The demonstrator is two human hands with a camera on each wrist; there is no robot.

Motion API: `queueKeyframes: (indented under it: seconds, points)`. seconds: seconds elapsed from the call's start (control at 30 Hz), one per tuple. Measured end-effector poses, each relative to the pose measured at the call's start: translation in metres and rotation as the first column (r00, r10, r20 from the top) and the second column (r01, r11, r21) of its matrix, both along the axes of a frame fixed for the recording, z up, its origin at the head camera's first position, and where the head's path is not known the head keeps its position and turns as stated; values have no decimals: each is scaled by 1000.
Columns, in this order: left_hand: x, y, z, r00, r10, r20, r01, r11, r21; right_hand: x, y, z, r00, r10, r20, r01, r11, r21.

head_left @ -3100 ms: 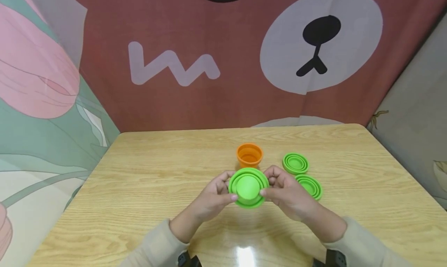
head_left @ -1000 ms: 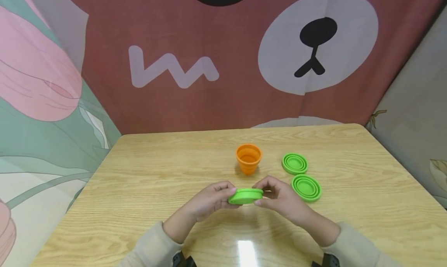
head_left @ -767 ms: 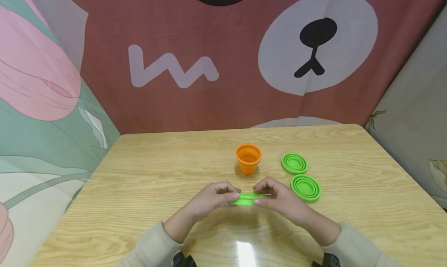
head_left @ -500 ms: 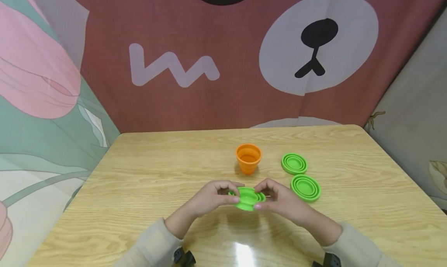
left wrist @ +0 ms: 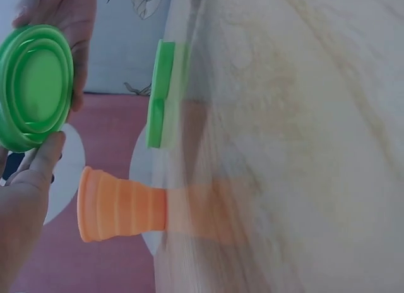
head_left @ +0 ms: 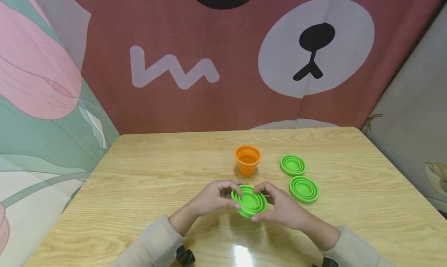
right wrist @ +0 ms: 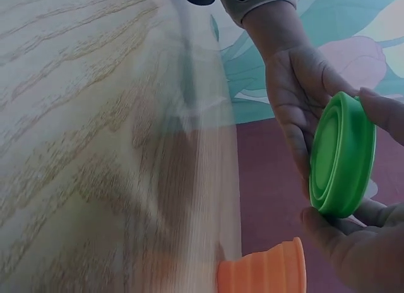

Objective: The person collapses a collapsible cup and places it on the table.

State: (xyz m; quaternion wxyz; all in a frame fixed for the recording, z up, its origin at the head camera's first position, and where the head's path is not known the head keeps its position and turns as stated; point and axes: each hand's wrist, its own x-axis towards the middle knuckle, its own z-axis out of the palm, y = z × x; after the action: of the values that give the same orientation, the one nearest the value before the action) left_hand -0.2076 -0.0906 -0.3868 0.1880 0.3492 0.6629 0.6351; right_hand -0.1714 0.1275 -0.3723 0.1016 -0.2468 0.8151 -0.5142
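Note:
Both hands hold a green collapsible cup (head_left: 250,201), folded flat, above the near middle of the table. Its ringed inside faces up toward the head view. My left hand (head_left: 213,197) pinches the left rim, thumb at the near side and fingers over the far edge. On the right rim, my right hand (head_left: 283,208) grips in the same way. The left wrist view shows the flat base of the green cup (left wrist: 39,84) between the two hands. Beyond them stands an orange collapsible cup (head_left: 247,162), pulled out to full height and upright.
Two more green collapsible cups, folded flat, lie to the right: the farther green cup (head_left: 292,165) and the nearer green cup (head_left: 304,189), close together. All stand on a wooden table (head_left: 157,170). A patterned curtain (head_left: 195,108) hangs behind its far edge.
The held green cup has turned from base toward the head view, through edge-on, to ringed inside up. Both hands stay on its rim and have come slightly nearer. The other cups have not moved.

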Motion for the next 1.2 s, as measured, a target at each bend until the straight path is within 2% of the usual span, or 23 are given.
queueKeyframes:
  seconds: [0.17, 0.5, 0.63, 0.77, 0.87, 1.0, 1.2]
  points:
    - [-1, 3, -1, 1000, -11, 4, 10, 1000, 25, 3, 0, 0, 998, -47, -51, 50, 998, 41]
    - [-8, 7, -4, 999, -46, 9, 47, 996, -69, 2, 6, -6, 995, -72, -70, 77, 994, 76]
    - [-12, 5, -5, 1000, -2, 0, 2, 995, -100, -2, 8, -12, 990, -125, -60, 130, 988, 88]
    - [-19, 0, -7, 995, 98, 3, -97, 987, -130, -8, 11, -20, 974, -226, -33, 228, 966, 123]
    - [-24, -2, -5, 978, 206, 5, -203, 967, -157, -12, 14, -25, 959, -282, -24, 282, 946, 160]
    - [-32, -2, 1, 940, 340, -22, -338, 923, -185, -18, 18, -29, 948, -316, -35, 316, 925, 212]
    - [-46, -2, 4, 888, 452, -81, -459, 866, -198, -27, 22, -36, 925, -375, -61, 377, 891, 253]
